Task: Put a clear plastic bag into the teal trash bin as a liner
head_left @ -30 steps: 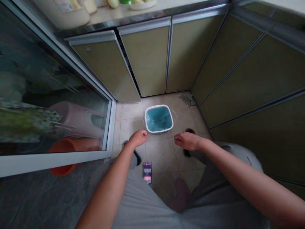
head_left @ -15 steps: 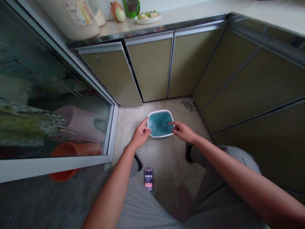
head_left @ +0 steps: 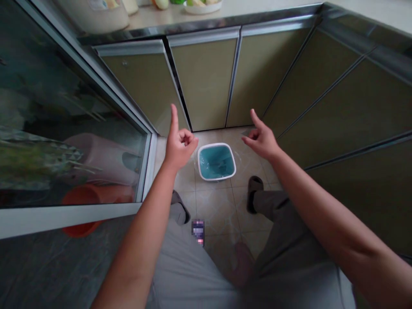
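Observation:
A teal waste bin (head_left: 217,178) with a white rim stands on the tiled floor, lined with a clear, shiny plastic bag. Left of the bin and apart from it, my left hand (head_left: 180,148) is raised with the index finger stretched out and the other fingers curled. Nothing shows in that hand. My right hand (head_left: 263,137) is to the right of the bin, also off it, index finger and thumb spread apart, the rest bent. I see nothing held there either.
Cabinets (head_left: 202,81) line the back and right under a counter (head_left: 257,10) bearing a plate (head_left: 203,8) of food. A sliding glass door (head_left: 141,146) stands at left, with an orange bucket (head_left: 83,197) by it. A pixelated item (head_left: 198,231) lies between my slippered feet.
Both hands have come off the bin's rim, rising and spreading outward, with index fingers now extended. The bin stays on the floor. The view has tilted down a little.

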`<state>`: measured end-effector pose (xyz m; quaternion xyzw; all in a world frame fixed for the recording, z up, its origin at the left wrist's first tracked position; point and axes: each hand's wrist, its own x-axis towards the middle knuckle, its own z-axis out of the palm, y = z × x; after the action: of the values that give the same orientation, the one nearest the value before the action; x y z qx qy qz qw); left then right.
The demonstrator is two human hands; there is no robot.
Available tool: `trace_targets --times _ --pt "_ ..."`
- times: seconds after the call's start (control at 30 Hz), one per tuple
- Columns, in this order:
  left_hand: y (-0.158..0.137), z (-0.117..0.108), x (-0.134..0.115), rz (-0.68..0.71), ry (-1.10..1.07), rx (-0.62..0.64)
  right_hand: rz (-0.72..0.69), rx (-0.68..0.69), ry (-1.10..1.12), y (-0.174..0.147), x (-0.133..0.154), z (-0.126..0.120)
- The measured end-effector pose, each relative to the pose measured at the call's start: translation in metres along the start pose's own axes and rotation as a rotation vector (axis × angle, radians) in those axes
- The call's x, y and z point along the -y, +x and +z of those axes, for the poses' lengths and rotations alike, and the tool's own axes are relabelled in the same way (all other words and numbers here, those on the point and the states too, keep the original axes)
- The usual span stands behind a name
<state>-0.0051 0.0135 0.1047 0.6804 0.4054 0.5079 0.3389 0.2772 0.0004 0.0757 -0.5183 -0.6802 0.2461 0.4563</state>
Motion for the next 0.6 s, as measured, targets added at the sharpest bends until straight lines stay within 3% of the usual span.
trace_targets --times 0.07,0.13,0.3,0.4,0.5,0.6 --pt "0.014 0.014 0.052 -0.088 -0.006 0.036 0.066 0.021 -0.022 0.007 -0.048 0.011" --pt "0.019 0.018 0.087 -0.129 -0.011 0.055 0.074 0.02 -0.02 0.011 -0.077 0.015" --pt "0.021 0.012 0.105 -0.132 -0.041 0.044 0.101 0.006 -0.101 0.012 -0.084 0.019" --pt "0.017 0.014 0.117 -0.178 -0.001 0.073 0.174 0.049 -0.269 0.003 -0.092 0.039" --pt "-0.004 0.019 0.145 -0.304 0.148 0.243 0.218 0.341 -0.458 -0.02 -0.114 0.069" --pt "-0.039 0.021 0.178 -0.498 0.343 0.62 0.233 0.769 -0.598 -0.051 -0.14 0.096"
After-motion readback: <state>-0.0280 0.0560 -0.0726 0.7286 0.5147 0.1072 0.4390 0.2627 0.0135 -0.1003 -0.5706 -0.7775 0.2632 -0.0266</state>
